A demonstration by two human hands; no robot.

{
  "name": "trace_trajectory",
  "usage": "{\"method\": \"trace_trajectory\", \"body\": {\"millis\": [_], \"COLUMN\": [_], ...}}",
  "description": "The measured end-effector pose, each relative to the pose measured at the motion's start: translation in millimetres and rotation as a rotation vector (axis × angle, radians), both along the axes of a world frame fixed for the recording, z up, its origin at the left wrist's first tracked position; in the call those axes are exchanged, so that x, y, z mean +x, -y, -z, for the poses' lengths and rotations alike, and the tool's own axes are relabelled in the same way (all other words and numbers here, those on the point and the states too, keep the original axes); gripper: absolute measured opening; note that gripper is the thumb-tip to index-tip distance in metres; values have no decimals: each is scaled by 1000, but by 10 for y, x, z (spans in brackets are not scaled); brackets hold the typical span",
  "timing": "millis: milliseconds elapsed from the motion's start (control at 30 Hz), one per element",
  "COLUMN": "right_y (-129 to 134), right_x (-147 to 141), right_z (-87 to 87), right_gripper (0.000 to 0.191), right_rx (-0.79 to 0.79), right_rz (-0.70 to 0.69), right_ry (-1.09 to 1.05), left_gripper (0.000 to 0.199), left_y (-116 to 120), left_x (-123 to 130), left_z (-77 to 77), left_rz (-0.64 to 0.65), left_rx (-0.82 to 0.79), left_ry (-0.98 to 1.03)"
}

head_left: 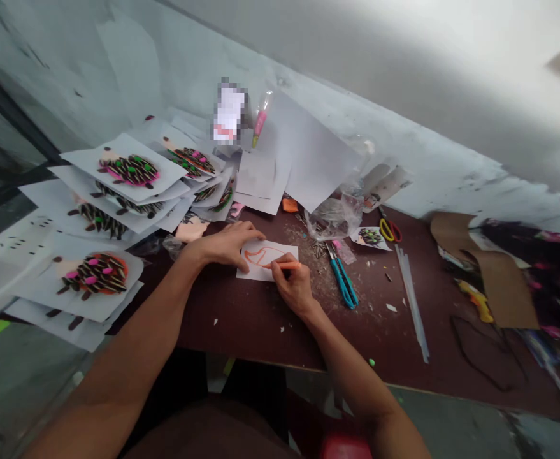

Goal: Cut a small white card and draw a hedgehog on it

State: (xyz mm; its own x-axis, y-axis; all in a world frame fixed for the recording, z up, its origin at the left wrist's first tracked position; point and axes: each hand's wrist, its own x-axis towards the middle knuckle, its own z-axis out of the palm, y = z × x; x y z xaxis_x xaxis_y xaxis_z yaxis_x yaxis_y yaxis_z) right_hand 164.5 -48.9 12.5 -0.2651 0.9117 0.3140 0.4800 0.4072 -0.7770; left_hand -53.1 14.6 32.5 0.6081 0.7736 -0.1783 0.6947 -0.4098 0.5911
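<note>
"Two hands, both busy at one small paper (283,250). What does the right hand (293,284) have?"

"An orange pen (289,266). Its fingers are clamped on it, with the tip pointing left, down at the orange outline (255,256) on the paper."

"Does the tip touch?"

"I can't tell; it's too small to see."

"And the left hand (232,246)?"

"It lies at the paper's left edge, thumb and fingers apart, the thumb near the lower corner."

"Where is the paper, exactly?"

"Flat on the dark red surface (241,319), between the hands."

"What's to the right of it?"

"A teal-handled tool (343,280), lying at a slant among brown scraps. Beyond that, a small hedgehog card (370,238) sits just beside scissors (390,230) with yellow and red handles. Clear sticks (413,306) lie farther right, then a yellow glue gun (474,300) near some cardboard (511,290)."

"And on the left?"

"Overlapping sheets with spiny hedgehogs, one group at the back (129,168) and another nearer the person (93,284). Their spines are dark and pale, with pink or green dots."

"Behind the paper?"

"A crumpled plastic bag (334,215), large white sheets (315,153) and a pixelated upright screen (229,113)."
</note>
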Motion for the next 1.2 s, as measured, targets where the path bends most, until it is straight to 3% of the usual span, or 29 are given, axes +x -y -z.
{"method": "trace_trajectory", "body": {"millis": [167,400,1200], "right_y": [-3,-13,9], "right_x": [8,5,27], "right_z": [22,38,45], "right_gripper": [30,29,27], "right_rx": [7,27,80], "right_rz": [-22,-53,-31], "right_ry": [26,37,61], "left_gripper": [84,62,64], "left_y": [14,6,18], "left_x": [21,15,24], "left_z": [1,-6,-76], "left_rz": [-8,14,41], "left_rx": [1,11,11], "left_ry": [1,-11,-74]}}
